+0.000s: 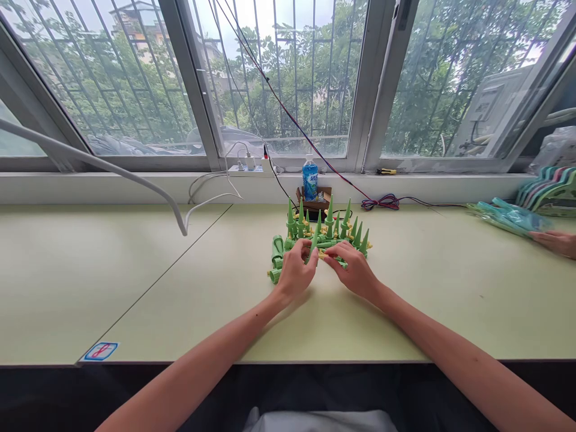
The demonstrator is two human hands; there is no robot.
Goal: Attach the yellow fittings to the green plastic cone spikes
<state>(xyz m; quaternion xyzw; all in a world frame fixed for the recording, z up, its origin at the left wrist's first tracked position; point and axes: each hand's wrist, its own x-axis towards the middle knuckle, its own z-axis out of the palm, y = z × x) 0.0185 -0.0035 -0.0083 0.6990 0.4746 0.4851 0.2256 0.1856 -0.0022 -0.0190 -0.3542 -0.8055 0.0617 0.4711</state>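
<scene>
While holding a green spike (314, 241) point-up in the left hand (297, 267), maybe to steady it, pinching a yellow bit (321, 256) beside it in the right hand (354, 267), near more spikes (330, 221), likely for easy reach.

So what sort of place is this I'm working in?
Probably a shared workroom, perhaps a small workshop, though the view can't confirm which. What suggests it: the long table along the windows, the bunch of green spikes on it, and another person's hand at the right.
</scene>
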